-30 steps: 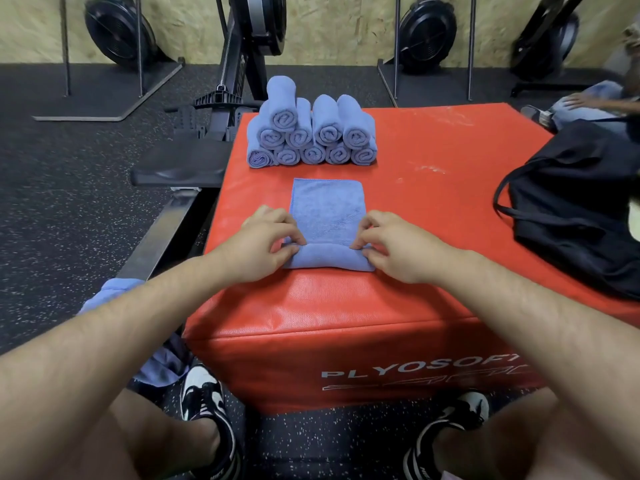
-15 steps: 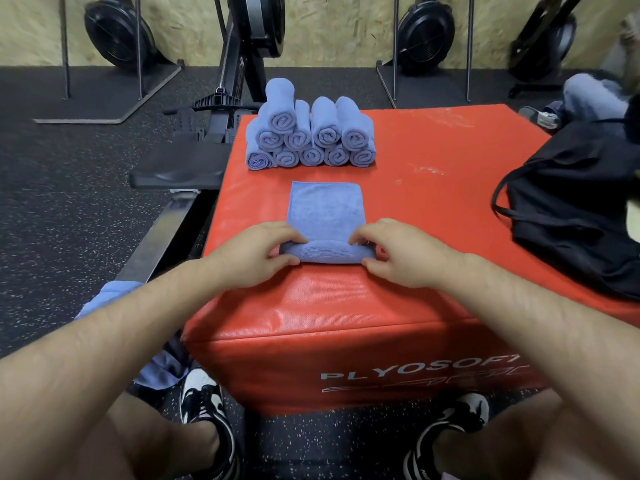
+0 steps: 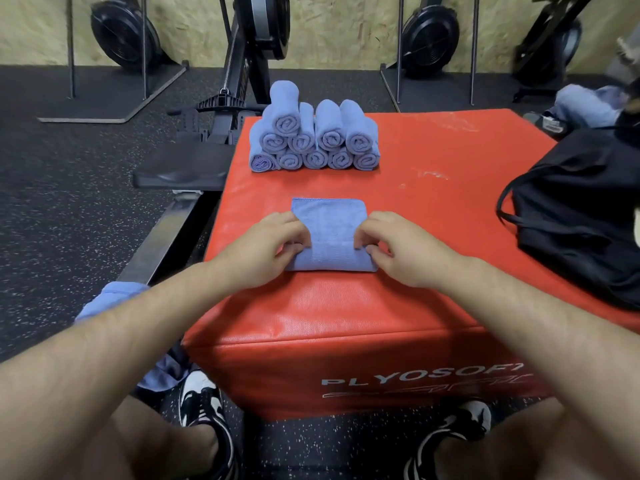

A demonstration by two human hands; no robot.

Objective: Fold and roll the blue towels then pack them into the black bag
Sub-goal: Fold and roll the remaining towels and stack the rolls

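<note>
One loose cloth (image 3: 112,299) is lying on the floor at far left. The left hand (image 3: 266,247) is curling its fingers over the left end of a towel (image 3: 330,233), pinching the rolled near edge. Behind it, rolls (image 3: 313,133) are sitting stacked at the far edge of the box (image 3: 433,209). The towel is lying near the box's front, partly rolled, its far half flat. The right hand (image 3: 403,251) is pinching the roll's right end, fingers curled close together. The bag (image 3: 581,216) is resting on the box's right side, well apart.
</note>
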